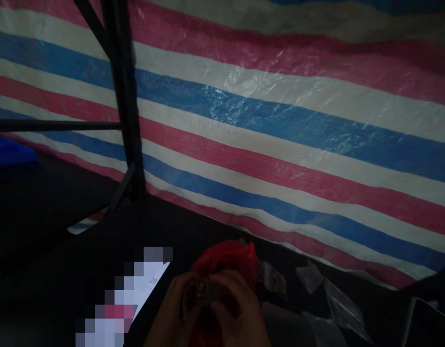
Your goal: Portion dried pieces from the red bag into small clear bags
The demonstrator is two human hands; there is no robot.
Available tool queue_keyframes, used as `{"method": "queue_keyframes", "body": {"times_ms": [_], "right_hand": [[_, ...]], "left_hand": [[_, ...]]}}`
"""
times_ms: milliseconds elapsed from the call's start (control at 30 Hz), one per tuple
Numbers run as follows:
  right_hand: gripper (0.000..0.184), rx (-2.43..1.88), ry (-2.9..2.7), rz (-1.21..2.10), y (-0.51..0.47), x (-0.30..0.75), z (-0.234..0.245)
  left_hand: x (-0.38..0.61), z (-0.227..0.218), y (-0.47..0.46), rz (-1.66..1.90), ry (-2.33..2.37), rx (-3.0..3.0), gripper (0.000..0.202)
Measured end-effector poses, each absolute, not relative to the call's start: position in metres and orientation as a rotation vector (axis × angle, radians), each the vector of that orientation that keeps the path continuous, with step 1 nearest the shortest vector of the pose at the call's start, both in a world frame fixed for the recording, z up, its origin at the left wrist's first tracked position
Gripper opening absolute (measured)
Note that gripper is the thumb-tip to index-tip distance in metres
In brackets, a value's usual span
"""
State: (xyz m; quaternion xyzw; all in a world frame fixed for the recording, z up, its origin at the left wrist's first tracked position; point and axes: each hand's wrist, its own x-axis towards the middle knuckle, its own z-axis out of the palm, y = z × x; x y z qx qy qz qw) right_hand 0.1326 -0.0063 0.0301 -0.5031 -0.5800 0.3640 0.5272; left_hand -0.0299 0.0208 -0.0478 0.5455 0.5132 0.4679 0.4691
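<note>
At the bottom of the head view both hands are close together in dim light. My left hand (171, 304) is closed around a small dark object (201, 290) with a brownish, slightly shiny surface; its kind is too dark to make out. My right hand (242, 308) meets it from the other side, fingers bent and closed against the same object. Just behind and beneath the hands lies a crumpled red plastic bag (228, 253), partly covered by them. Right of the bag sits a small clear plastic bag (275, 280) with brownish contents.
Several clear plastic bags (343, 301) lie on the dark surface at the right. A white printed sheet (150, 284), partly pixelated, is at the left. A dark metal frame post (126, 96) stands before a striped plastic sheet (262, 120). A blue tray-like item (13, 152) is far left.
</note>
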Motion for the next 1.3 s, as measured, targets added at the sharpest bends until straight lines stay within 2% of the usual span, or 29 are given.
{"method": "queue_keyframes", "body": {"times_ms": [233,633,800,867,1033,1167,1300], "right_hand": [[0.056,-1.184,-1.622,0.495,-0.009,0.123,0.027],[0.063,-1.152,-1.567,0.364,-0.009,0.12,0.027],[0.065,-1.142,-1.549,0.449,-0.008,0.121,0.031],[0.062,-1.163,-1.508,0.479,-0.008,0.123,0.033],[0.037,-1.39,-1.425,0.534,-0.003,0.143,0.028],[0.041,-1.567,-1.49,0.572,0.003,0.158,0.01],[0.038,-1.551,-1.454,0.521,0.002,0.158,0.009]], "left_hand": [[-0.028,-0.04,0.017,1.185,1.239,1.444,0.035],[-0.025,-0.037,0.018,1.283,1.34,1.277,0.036],[-0.022,-0.032,0.014,1.289,1.312,1.218,0.041],[-0.018,-0.032,0.01,1.328,1.29,1.205,0.04],[-0.017,-0.036,0.009,1.407,1.314,1.152,0.039],[-0.027,-0.035,0.013,1.483,1.351,1.153,0.05],[-0.023,-0.032,0.008,1.571,1.398,1.213,0.049]]}}
